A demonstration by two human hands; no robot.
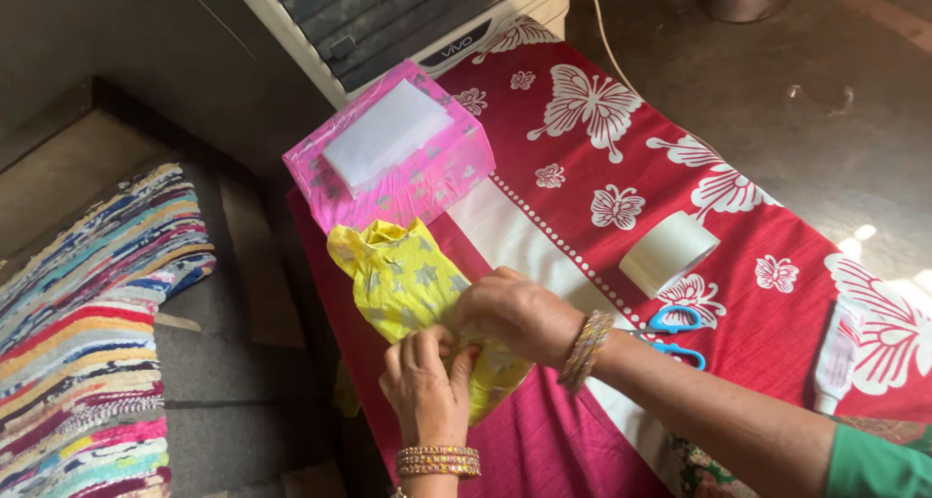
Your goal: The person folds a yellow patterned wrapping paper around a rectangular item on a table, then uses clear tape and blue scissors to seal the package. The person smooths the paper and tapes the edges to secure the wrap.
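Observation:
A lumpy object wrapped in yellow paper with pale stars lies on the red butterfly-print cloth. My left hand pinches the wrapping at its near end, fingers closed on the paper. My right hand presses down on the same end from the right, gripping the yellow wrap beside the left hand. Both wrists wear bangles. The far end of the wrap is bunched and open toward the pink box.
A pink-wrapped box with a white sheet on top stands behind the yellow parcel. A roll of white tape, blue-handled scissors and a white tube lie on the cloth to the right. A striped rag rug covers the floor at left.

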